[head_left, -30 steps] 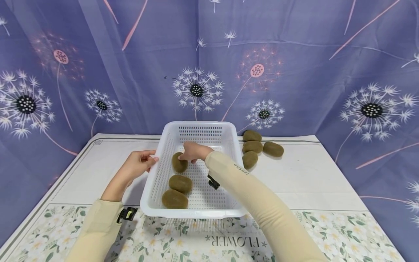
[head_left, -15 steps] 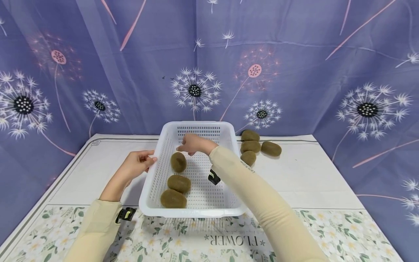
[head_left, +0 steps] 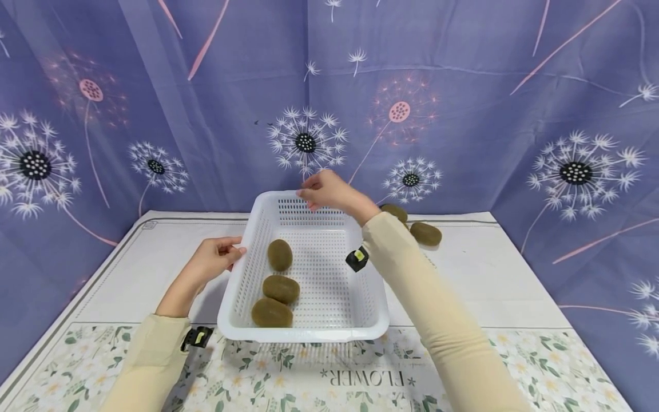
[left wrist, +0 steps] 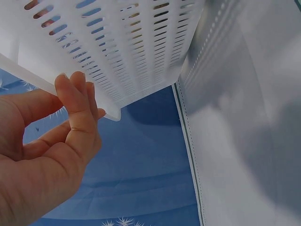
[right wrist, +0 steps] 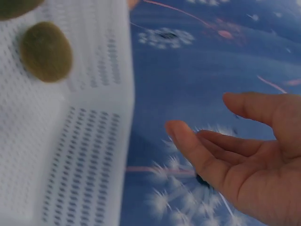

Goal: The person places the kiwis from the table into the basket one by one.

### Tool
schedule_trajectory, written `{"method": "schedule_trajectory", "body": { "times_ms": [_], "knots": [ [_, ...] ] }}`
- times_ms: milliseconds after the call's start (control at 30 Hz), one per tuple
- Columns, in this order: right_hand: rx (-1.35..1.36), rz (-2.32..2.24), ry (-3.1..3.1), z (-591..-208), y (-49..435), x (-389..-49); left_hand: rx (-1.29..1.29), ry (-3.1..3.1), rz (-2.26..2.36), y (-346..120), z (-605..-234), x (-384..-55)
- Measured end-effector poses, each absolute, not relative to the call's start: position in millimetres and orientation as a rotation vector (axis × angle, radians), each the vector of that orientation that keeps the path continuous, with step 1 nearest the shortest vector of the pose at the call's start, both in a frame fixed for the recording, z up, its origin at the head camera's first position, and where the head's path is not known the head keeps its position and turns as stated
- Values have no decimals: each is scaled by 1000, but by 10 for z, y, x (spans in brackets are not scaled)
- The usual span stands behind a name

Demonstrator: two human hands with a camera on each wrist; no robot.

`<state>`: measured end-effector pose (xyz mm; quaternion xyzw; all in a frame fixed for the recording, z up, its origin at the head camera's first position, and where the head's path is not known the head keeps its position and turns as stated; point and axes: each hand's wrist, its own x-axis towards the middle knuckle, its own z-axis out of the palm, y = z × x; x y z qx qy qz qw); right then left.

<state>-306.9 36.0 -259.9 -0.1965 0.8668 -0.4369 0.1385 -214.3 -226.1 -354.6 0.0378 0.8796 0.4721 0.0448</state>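
A white perforated plastic basket stands in the middle of the table, holding three brown kiwis along its left side. One kiwi lies apart, behind the other two kiwis, which sit close together at the front left. My left hand pinches the basket's left rim between thumb and fingers, as the left wrist view shows from below the rim. Above the back rim, my right hand is raised with nothing in it; in the right wrist view its thumb and fingers are spread apart.
Right of the basket, a kiwi rests on the white tabletop. Another kiwi near the back edge is partly hidden by the right arm. A purple dandelion-print curtain hangs directly behind the table. A floral cloth covers the front.
My right hand has let go of the rearmost kiwi in the basket and moved up, back and to the right, over the back rim. The left hand stays on the left rim.
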Motion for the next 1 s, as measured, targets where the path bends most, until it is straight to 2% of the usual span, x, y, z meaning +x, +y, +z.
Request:
{"method": "schedule_trajectory", "body": {
  "times_ms": [367,1000],
  "knots": [
    [-399,-1491,2516,-2529,1150,-3132,143,2683,1445,-2254,-3530,-2128],
    [-63,-1631,2529,-3105,2300,-3139,142,2686,1443,-2260,-3536,-2122]
  ]
}}
